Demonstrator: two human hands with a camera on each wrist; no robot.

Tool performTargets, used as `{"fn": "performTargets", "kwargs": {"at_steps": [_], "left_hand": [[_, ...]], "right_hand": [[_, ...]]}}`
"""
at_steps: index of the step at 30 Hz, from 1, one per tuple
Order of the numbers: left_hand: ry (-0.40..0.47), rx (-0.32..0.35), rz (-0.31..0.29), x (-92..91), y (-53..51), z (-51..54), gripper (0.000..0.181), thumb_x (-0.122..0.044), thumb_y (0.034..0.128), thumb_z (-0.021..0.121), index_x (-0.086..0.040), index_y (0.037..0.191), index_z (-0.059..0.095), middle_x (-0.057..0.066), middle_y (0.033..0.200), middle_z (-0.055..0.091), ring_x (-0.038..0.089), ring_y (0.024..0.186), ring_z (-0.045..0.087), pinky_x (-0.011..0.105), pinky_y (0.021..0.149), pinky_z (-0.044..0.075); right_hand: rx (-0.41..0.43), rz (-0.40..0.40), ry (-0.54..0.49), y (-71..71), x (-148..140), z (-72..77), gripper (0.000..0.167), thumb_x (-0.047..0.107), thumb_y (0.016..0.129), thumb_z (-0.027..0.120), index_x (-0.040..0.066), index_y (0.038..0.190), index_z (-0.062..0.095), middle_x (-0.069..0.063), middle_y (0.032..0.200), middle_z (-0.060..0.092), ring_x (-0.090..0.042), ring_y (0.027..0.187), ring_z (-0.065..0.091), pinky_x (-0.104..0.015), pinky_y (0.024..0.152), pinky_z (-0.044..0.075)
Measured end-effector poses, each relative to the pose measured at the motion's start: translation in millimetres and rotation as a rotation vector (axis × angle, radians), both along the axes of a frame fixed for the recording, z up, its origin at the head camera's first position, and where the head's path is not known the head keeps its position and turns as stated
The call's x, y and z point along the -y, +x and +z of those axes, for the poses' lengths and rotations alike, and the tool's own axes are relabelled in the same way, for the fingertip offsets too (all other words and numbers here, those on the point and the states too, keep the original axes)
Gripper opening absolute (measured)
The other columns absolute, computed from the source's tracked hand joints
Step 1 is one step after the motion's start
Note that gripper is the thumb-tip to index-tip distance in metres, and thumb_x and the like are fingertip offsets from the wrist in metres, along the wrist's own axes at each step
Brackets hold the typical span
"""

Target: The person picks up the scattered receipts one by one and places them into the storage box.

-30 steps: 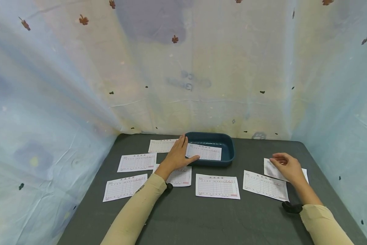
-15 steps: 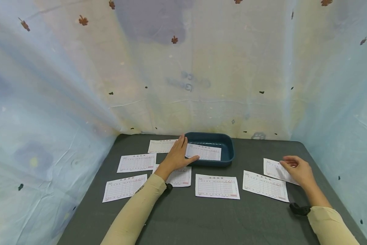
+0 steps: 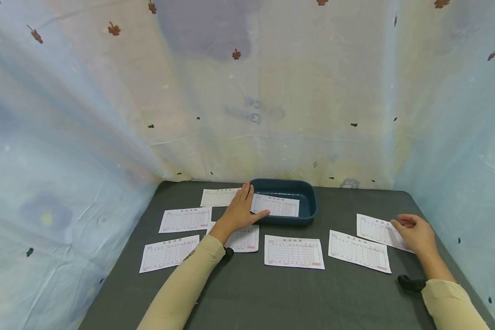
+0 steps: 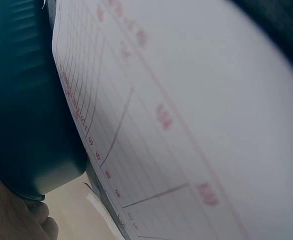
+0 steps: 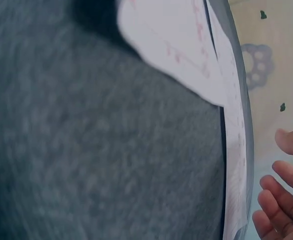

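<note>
First, from the head camera, a dark blue-green tray [image 3: 286, 220] sits at the back of a grey table [image 3: 305, 298], a printed slip [image 3: 278, 206] lying inside it. The left hand [image 3: 240, 211] rests against the tray's left end, fingers straight and close together, thumb spread out toward its near rim. To the left and front-left of the tray lie three more slips [image 3: 185, 220]; in front of its left end, a further slip [image 3: 245, 240] is partly hidden by the left forearm [image 3: 185, 286]. Another slip [image 3: 294, 252] lies directly in front of the tray, and two slips [image 3: 359, 251] to its right. The right hand [image 3: 416, 234], well to the right of the tray, is over the outer end of the farther one, its fingers loosely bent.

Next, from the left wrist, the tray's outer wall is beside a large, blurred slip; the hand is at the tray's rim, too cropped to tell how its fingers lie.

Lastly, from the right wrist, the right hand's fingers show spread apart, thumb separate, beside the slips; whether any fingertip touches paper cannot be told
</note>
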State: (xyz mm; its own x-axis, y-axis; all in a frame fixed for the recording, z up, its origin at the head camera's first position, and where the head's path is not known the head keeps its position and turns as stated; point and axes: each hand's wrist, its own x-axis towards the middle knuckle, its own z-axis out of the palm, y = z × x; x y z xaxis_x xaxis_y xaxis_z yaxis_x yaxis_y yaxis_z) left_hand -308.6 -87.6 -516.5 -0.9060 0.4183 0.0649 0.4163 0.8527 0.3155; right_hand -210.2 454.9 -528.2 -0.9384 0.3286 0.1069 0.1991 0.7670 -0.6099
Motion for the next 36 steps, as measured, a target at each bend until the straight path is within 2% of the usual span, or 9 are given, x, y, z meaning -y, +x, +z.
{"fn": "performTargets", "kwargs": {"at_steps": [5,11,17,28,36], "left_hand": [[0.005,-0.003,-0.001,0.3,-0.6,-0.2,0.117,-0.078,0.0987,0.054,0.001,0.171,0.008,0.02,0.18,0.002,0.032,0.167,0.002,0.046,0.135,0.007],[-0.002,-0.01,-0.006,0.5,-2.1,-0.6,0.116,-0.078,0.099,0.054,0.002,0.17,0.009,0.021,0.18,0.004,0.034,0.167,0.004,0.046,0.135,0.008],[-0.011,0.006,-0.002,0.8,-2.9,-0.3,0.117,-0.079,0.0987,0.053,0.001,0.171,0.007,0.019,0.18,0.001,0.032,0.167,0.002,0.045,0.135,0.006],[-0.015,0.007,0.001,1.7,-3.5,-2.6,0.118,-0.08,0.0984,0.051,0.0,0.171,0.006,0.018,0.18,0.0,0.031,0.167,0.0,0.044,0.135,0.005],[-0.002,0.014,0.0,-0.3,-1.0,-0.6,0.117,-0.079,0.0987,0.052,0.001,0.171,0.006,0.018,0.18,-0.002,0.03,0.167,0.0,0.045,0.135,0.005]], "right_hand": [[0.034,-0.008,-0.016,0.9,-8.8,-0.1,0.056,0.031,0.109,0.063,-0.015,0.139,0.055,-0.041,0.134,0.054,-0.054,0.119,0.051,-0.068,0.092,0.046],[0.088,0.018,-0.011,4.0,-19.9,-0.3,0.064,0.032,0.108,0.064,-0.019,0.142,0.047,-0.046,0.14,0.046,-0.062,0.126,0.047,-0.076,0.1,0.043],[0.165,-0.011,0.007,6.0,-26.7,-0.1,0.072,0.034,0.107,0.063,-0.024,0.144,0.039,-0.049,0.141,0.041,-0.065,0.129,0.041,-0.077,0.104,0.041],[0.245,-0.056,0.005,9.3,-27.3,3.5,0.076,0.039,0.102,0.067,-0.023,0.139,0.043,-0.048,0.134,0.041,-0.063,0.125,0.035,-0.073,0.099,0.039],[0.273,-0.102,-0.002,9.9,-25.4,3.4,0.066,0.032,0.102,0.068,-0.023,0.131,0.045,-0.046,0.126,0.044,-0.06,0.12,0.035,-0.069,0.093,0.039]]}}
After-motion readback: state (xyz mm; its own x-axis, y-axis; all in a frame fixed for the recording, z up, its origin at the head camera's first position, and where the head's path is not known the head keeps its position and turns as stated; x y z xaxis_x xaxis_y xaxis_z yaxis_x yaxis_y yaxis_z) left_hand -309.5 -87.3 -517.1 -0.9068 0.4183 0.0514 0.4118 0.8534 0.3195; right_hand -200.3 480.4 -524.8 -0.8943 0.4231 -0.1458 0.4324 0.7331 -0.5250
